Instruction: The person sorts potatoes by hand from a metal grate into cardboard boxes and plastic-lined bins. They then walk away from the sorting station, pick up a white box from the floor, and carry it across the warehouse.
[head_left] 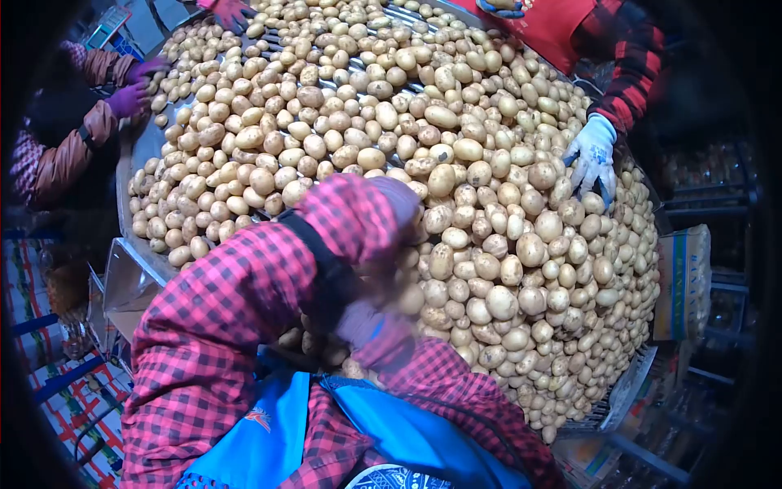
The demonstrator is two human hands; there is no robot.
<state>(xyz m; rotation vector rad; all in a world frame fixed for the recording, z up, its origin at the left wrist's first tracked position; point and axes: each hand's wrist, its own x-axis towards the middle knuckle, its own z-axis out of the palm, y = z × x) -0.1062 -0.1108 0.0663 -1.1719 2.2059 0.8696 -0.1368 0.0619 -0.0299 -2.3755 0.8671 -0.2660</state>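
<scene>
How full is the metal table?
Mostly full: potatoes cover nearly all of the metal table, with only some bare metal showing between and beside them.

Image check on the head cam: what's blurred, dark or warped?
In the head view, left hand and right hand are smeared by blur; black vignetting swallows the corners; outer parts look fisheye-warped; potatoes right of centre look fairly crisp and brightly lit; the far-right background sinks into shadow.

Your left arm point(236, 281) bends forward, left hand point(397, 201) farthest out; your right hand point(362, 323) sits closer in, both too blurred to show their grip.
</scene>
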